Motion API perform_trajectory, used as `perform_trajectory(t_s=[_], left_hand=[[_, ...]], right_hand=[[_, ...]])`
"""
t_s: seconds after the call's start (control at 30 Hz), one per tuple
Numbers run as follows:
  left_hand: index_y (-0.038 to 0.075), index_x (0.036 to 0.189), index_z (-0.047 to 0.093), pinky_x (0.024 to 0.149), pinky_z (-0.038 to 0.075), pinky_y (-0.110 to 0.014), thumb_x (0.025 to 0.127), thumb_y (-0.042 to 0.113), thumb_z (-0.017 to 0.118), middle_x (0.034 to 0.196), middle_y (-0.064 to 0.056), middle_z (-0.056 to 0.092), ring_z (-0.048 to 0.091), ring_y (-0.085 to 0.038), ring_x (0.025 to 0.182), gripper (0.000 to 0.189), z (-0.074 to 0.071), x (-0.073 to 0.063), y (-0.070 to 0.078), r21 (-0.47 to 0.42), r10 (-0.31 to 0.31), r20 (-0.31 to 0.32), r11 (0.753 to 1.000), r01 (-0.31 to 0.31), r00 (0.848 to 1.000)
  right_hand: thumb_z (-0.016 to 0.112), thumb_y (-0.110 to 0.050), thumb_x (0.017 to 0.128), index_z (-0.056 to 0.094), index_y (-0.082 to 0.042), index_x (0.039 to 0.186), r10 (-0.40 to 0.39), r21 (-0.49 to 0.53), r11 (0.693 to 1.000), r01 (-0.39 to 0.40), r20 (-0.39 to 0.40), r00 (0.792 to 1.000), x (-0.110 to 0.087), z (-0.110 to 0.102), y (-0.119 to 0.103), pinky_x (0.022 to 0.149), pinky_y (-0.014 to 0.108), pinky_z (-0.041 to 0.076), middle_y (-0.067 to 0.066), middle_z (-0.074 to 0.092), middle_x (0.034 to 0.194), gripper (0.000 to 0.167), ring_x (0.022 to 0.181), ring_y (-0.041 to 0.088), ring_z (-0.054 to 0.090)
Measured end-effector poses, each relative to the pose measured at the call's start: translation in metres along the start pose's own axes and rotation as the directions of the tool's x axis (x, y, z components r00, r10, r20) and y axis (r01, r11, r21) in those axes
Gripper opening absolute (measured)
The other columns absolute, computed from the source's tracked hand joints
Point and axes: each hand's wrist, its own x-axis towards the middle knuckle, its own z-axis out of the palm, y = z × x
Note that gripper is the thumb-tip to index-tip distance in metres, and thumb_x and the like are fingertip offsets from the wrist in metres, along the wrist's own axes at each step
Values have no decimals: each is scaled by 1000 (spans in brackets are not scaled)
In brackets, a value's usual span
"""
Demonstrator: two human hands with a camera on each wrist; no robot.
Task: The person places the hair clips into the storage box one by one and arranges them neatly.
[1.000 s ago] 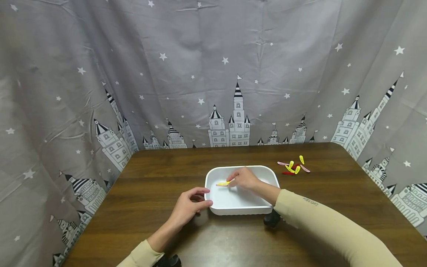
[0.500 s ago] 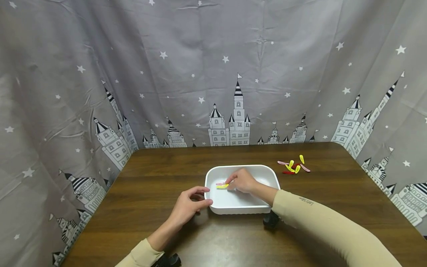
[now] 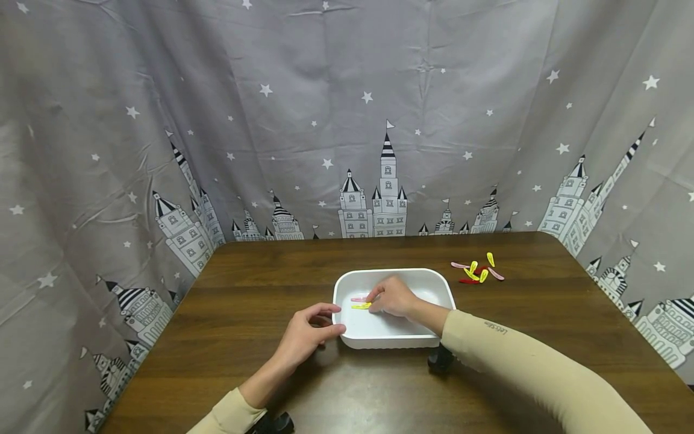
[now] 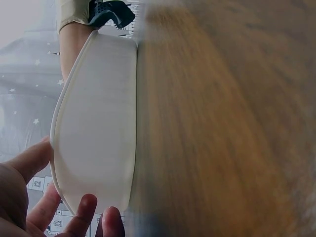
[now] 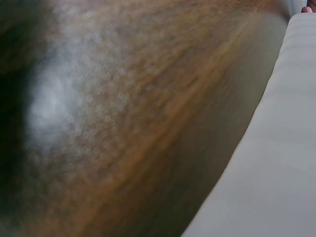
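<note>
In the head view my right hand (image 3: 394, 296) reaches down into a white plastic tray (image 3: 390, 343), pinching the right end of a yellow hair clip (image 3: 360, 306). Just behind that clip lies a pink hair clip (image 3: 358, 299), side by side with it on the tray floor. My left hand (image 3: 305, 336) holds the tray's left end, thumb and forefinger at the rim. The left wrist view shows other fingertips (image 4: 88, 202) outside the tray's wall (image 4: 96, 118). In the right wrist view the tray's outer side (image 5: 266, 163) shows, while my right hand is out of sight.
A loose group of yellow, red and pink hair clips (image 3: 472, 274) lies on the brown wooden table (image 3: 271, 271) to the right of the tray. A grey curtain (image 3: 303, 120) with castles and stars hangs behind the table.
The yellow clip, first overlapping the pink one, has moved slightly toward me and now lies in front of it. My right hand moved a little with it. The left hand and tray stayed put.
</note>
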Motion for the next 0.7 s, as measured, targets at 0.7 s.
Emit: perform_trajectory(t_s=[0.7], left_hand=[[10, 115, 73, 61, 56, -35, 80, 19, 85, 109, -16, 67, 64, -20, 91, 38, 2, 1, -1, 3, 7, -6, 1000, -7, 1000]], right_hand=[[84, -6, 73, 78, -11, 83, -13, 28, 1000, 12, 2, 1000, 0, -3, 0, 55, 22, 34, -4, 52, 59, 12, 59, 10, 45]])
